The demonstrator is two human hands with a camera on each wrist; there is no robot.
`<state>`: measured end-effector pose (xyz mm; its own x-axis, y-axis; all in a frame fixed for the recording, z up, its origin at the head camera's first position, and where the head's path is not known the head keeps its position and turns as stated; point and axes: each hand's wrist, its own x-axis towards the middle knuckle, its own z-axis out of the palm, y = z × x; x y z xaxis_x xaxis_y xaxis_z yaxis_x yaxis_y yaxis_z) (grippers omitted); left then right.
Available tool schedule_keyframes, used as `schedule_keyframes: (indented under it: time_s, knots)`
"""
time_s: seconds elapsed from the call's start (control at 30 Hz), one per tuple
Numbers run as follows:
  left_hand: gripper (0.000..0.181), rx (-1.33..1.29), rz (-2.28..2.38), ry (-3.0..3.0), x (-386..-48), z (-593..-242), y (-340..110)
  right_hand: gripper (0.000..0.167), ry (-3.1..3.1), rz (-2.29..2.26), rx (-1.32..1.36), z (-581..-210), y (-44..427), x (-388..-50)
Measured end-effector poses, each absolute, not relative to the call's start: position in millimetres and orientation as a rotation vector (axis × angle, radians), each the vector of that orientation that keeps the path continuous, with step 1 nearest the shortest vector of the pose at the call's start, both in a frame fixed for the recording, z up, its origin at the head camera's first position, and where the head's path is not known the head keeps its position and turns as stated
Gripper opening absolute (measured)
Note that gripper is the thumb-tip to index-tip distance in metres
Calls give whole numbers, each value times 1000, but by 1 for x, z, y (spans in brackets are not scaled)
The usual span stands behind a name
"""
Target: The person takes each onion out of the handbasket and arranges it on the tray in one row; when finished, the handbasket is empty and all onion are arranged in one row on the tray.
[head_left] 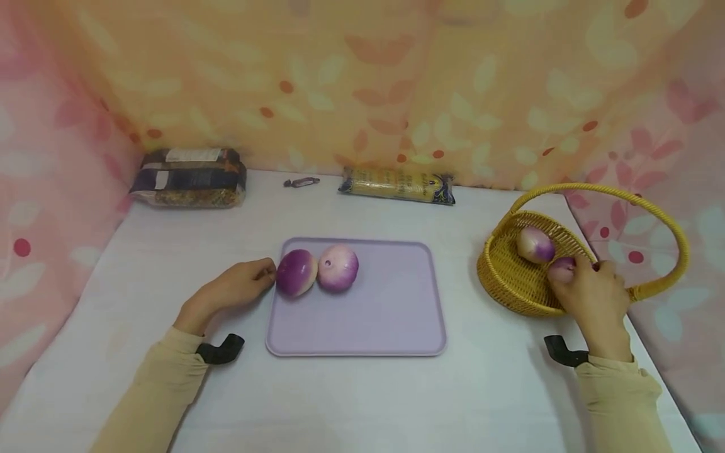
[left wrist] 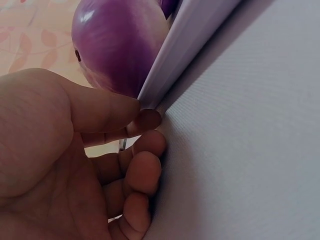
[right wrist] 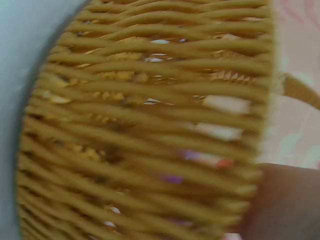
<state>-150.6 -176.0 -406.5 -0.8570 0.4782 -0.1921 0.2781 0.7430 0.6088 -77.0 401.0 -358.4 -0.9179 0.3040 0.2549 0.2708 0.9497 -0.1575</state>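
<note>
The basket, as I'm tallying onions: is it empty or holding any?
Not empty: the head view shows an onion inside the basket, and the right hand gripping another onion within or above it.

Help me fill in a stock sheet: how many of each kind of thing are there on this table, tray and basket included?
Lilac tray: 1
Wicker basket: 1
Purple-and-white onions: 4, two on the tray, two in the basket
Dark-labelled packet: 1
Yellow packet: 1
Small wrapped item, probably candy: 1
Total: 9
</note>
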Motion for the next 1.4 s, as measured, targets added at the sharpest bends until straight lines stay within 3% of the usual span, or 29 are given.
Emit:
schedule_keyframes:
  time_s: [0.1, 0.37, 0.67, 1.0, 1.23, 1.4]
  knots:
    - [12, 598, 824, 2603, -153, -405, -174, 50, -2702, 209, -362, -352, 390, -71]
    - [15, 578, 844, 2592, -151, -407, -175, 53, -2606, 405, 292, -333, 313, -86]
    - [15, 572, 853, 2594, -151, -413, -178, 44, -2814, 410, 745, -373, 238, -102]
    - [13, 589, 852, 2616, -150, -407, -175, 48, -2820, 463, 817, -384, 219, -113]
    - [12, 585, 847, 2616, -151, -409, -175, 63, -2821, 478, 886, -392, 208, -118]
    - [12, 570, 847, 2609, -150, -411, -176, 64, -2820, 515, 950, -395, 198, -121]
